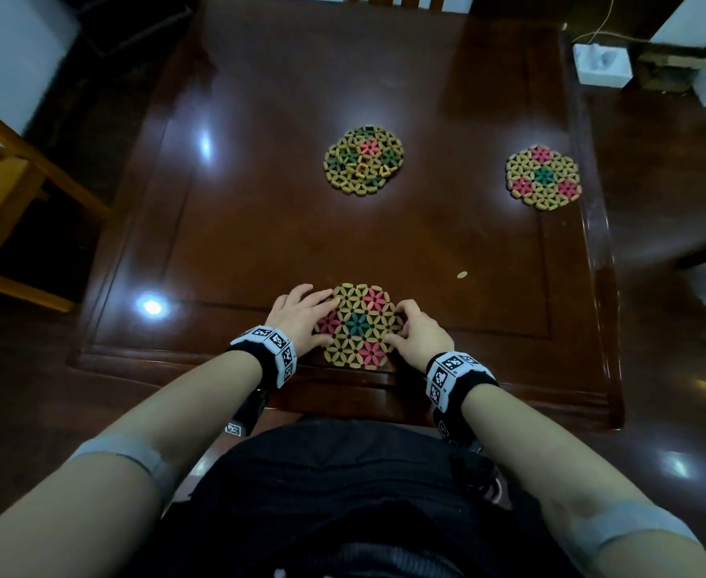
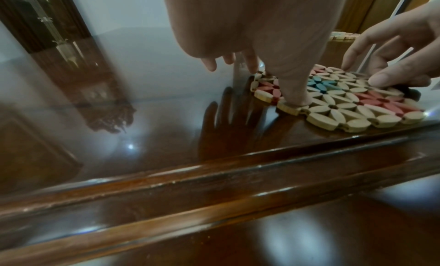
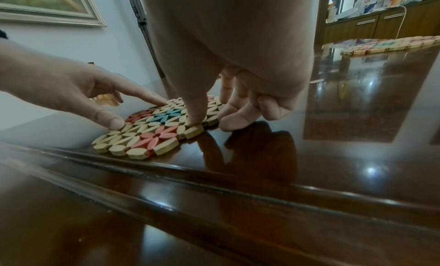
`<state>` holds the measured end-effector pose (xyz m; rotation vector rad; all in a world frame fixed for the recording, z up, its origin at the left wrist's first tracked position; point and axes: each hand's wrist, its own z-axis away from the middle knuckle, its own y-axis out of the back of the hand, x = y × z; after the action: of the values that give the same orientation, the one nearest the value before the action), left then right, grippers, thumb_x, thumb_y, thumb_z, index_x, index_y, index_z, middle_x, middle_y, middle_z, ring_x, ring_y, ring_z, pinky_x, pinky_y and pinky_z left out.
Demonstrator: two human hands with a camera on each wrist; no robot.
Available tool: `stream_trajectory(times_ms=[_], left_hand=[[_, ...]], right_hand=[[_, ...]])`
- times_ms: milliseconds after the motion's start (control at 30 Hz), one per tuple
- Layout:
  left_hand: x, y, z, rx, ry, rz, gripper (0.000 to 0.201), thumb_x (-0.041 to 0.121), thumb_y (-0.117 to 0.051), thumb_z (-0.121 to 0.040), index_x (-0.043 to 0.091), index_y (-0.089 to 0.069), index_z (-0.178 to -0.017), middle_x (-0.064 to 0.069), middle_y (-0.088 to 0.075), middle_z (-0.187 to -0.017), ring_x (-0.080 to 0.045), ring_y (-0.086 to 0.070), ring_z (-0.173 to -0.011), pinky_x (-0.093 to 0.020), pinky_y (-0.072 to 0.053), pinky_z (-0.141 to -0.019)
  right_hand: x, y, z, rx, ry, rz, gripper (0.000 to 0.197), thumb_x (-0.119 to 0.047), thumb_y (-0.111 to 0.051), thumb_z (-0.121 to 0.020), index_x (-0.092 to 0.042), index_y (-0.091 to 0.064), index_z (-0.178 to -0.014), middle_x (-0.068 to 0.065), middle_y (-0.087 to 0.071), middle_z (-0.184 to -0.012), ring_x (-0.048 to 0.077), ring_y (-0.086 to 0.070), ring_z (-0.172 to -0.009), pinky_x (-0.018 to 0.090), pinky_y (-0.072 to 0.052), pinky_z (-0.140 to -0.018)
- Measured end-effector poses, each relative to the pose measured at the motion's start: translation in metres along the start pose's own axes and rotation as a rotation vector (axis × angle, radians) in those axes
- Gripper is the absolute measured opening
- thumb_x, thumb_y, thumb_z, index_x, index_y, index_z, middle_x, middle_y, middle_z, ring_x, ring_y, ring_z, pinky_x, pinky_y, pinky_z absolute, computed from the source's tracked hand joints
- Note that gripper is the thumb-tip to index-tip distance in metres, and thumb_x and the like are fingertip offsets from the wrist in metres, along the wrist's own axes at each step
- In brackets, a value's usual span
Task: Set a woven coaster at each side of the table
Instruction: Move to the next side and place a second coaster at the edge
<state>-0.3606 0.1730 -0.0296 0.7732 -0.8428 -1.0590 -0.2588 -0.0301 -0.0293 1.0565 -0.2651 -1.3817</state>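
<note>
At the near edge of the bench (image 1: pixel 234 227), the left hand (image 1: pixel 299 317) was laid with straight fingers pressing on the left rim of the near coaster (image 1: pixel 359 325), whose right rim was pinched by the curled fingers and thumb of the right hand (image 1: pixel 420 333). A stack of coasters (image 1: pixel 364 159) was left at the centre, and one coaster (image 1: pixel 543 177) was already set at the right side. The near side was judged almost done, while the left and far sides remained unserved.
</note>
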Motion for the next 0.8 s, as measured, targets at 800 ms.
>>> stream_trajectory(times_ms=[800], left_hand=[[-0.002, -0.004, 0.033, 0.130, 0.096, 0.032, 0.053, 0.047, -0.042, -0.095, 0.032, -0.034, -0.144, 0.009, -0.030, -0.155, -0.019, -0.023, -0.143, -0.042, -0.025, -0.113]], right_hand=[[-0.002, 0.014, 0.017, -0.011, 0.077, -0.031, 0.043, -0.040, -0.041, -0.094, -0.029, -0.034, -0.136, 0.005, -0.064, -0.117, 0.026, -0.063, -0.102, 0.043, -0.054, -0.083]])
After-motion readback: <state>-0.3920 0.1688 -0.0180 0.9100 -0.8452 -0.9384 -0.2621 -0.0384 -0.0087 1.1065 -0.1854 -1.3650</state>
